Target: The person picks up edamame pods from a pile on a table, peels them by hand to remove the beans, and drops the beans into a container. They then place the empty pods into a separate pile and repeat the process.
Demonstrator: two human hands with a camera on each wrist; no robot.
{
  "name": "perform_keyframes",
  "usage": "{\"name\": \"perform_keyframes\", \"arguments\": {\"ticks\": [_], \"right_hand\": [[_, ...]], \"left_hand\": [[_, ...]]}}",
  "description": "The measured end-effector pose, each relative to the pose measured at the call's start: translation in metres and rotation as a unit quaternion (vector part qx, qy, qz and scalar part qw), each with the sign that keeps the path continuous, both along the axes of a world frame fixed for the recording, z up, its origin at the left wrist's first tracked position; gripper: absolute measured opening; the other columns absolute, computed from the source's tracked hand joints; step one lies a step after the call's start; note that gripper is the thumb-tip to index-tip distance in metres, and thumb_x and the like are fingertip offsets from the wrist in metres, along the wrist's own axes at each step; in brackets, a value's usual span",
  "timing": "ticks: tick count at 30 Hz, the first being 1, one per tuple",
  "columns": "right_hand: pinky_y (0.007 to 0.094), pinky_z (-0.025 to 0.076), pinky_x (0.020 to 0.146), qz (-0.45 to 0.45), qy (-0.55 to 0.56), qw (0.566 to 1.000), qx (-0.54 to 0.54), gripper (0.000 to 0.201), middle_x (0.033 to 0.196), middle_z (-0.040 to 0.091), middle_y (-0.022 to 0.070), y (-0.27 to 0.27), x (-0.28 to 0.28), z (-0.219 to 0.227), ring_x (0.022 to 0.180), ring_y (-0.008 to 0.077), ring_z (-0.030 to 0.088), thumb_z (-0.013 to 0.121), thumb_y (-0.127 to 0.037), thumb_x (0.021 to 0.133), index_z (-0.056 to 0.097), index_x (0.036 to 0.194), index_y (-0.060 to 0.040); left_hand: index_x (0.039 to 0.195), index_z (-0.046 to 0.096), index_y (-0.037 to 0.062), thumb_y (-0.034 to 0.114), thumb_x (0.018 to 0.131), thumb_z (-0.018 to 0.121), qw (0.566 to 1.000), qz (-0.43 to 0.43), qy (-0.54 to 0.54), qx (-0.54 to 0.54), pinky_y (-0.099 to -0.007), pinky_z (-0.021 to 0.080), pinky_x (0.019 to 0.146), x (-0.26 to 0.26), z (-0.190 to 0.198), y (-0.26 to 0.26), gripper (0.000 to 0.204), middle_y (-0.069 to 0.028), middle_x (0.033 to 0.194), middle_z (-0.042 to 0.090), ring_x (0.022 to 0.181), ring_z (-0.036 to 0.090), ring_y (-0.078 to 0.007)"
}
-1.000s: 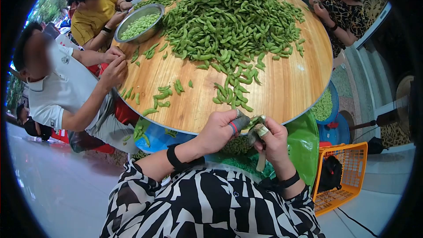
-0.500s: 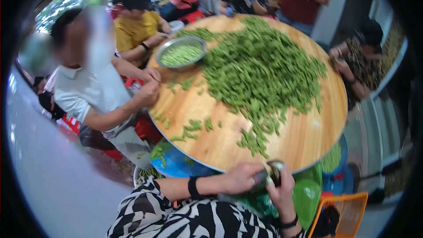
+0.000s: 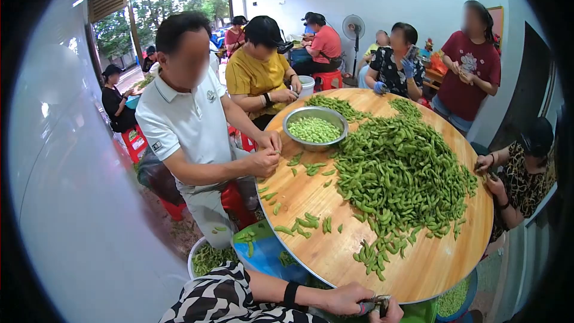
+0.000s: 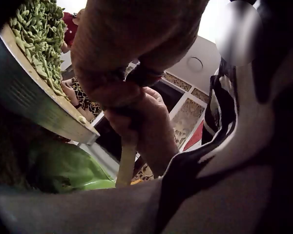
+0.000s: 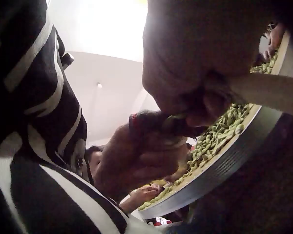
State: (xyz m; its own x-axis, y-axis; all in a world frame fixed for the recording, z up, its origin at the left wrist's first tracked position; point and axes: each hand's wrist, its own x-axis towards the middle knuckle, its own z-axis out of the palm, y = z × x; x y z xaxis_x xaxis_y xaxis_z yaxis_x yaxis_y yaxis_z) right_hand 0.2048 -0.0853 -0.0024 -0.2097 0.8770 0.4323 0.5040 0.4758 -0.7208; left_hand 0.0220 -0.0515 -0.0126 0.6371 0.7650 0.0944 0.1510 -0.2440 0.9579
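Close together at the near edge of the round table (image 3: pixel 412 290), both hands have their fingers curled in toward each other. My left hand (image 3: pixel 347 299) has a dark covering with a red band on its thumb and pinches a green bean pod (image 5: pixel 176 117). From the other side my right hand (image 3: pixel 388 312) grips the pod too; most of it is hidden by fingers. A pale strip (image 4: pixel 126 163) hangs down from the right hand's wrapped fingers. Beyond the hands lies a big heap of green bean pods (image 3: pixel 400 173), with a few loose pods (image 3: pixel 371 257) nearest the hands.
A metal bowl (image 3: pixel 315 122) of shelled beans stands at the table's left side. Beside it sits a person in a white shirt (image 3: pixel 185 113); more people sit or stand around. A white tub (image 3: pixel 192 257) of pods is low at left, a blue tub (image 3: pixel 472 293) of beans low at right.
The head view has swung up and left, so the table now lies lower and further right and more of the room shows. Both hands stay together at the table's edge.
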Motion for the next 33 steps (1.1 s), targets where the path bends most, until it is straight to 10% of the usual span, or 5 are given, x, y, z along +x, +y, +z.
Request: {"name": "perform_keyframes", "arguments": {"ticks": [12, 17, 23, 28, 33], "right_hand": [[0.0407, 0.047, 0.062, 0.006, -0.046, 0.999, 0.016, 0.018, 0.071, 0.054, 0.0191, -0.009, 0.003, 0.008, 0.064, 0.0355, 0.056, 0.059, -0.002, 0.077, 0.060, 0.094, -0.0024], [0.0434, 0.045, 0.055, 0.022, -0.107, 0.993, 0.051, 0.027, 0.075, 0.049, 0.0190, -0.005, 0.013, -0.009, 0.065, 0.0386, 0.053, 0.060, 0.001, 0.062, 0.053, 0.088, 0.0018], [0.0416, 0.043, 0.054, 0.010, -0.051, 0.998, -0.031, 0.021, 0.074, 0.048, 0.0178, -0.011, 0.009, 0.004, 0.063, 0.0372, 0.053, 0.059, 0.003, 0.064, 0.050, 0.082, 0.0005], [0.0408, 0.044, 0.056, 0.023, -0.049, 0.998, -0.044, 0.022, 0.075, 0.048, 0.0177, -0.004, 0.011, -0.004, 0.064, 0.0367, 0.053, 0.059, 0.002, 0.065, 0.052, 0.086, 0.0010], [0.0389, 0.045, 0.059, 0.110, -0.043, 0.987, -0.105, 0.025, 0.082, 0.049, 0.0170, 0.000, 0.010, 0.010, 0.069, 0.0358, 0.054, 0.064, -0.006, 0.075, 0.054, 0.096, 0.0011]], "left_hand": [[0.100, 0.051, -0.0016, 0.002, 0.072, 0.053, 0.993, -0.066, 0.064, -0.075, -0.0441, 0.044, 0.066, 0.002, 0.003, 0.000, 0.029, -0.0220, 0.077, 0.058, 0.075, 0.059, -0.0385], [0.121, 0.051, 0.0017, 0.012, 0.077, 0.062, 0.988, -0.107, 0.097, -0.056, -0.0397, 0.047, 0.083, 0.004, -0.002, -0.001, 0.046, -0.0215, 0.093, 0.063, 0.091, 0.062, -0.0327], [0.096, 0.058, 0.0014, 0.006, 0.086, 0.059, 0.953, 0.022, -0.074, -0.295, -0.0273, 0.047, 0.056, 0.002, 0.017, -0.007, 0.011, -0.0049, 0.076, 0.061, 0.067, 0.058, -0.0076], [0.098, 0.058, 0.0015, 0.001, 0.074, 0.059, 0.995, 0.000, 0.030, 0.096, -0.0375, 0.050, 0.066, -0.033, 0.028, 0.005, 0.024, -0.0171, 0.087, 0.061, 0.077, 0.060, -0.0354], [0.092, 0.061, 0.0036, 0.002, 0.074, 0.063, 0.865, 0.202, 0.323, 0.326, -0.0425, 0.048, 0.070, -0.096, 0.041, 0.048, 0.019, -0.0149, 0.083, 0.057, 0.078, 0.058, -0.0341]]}}
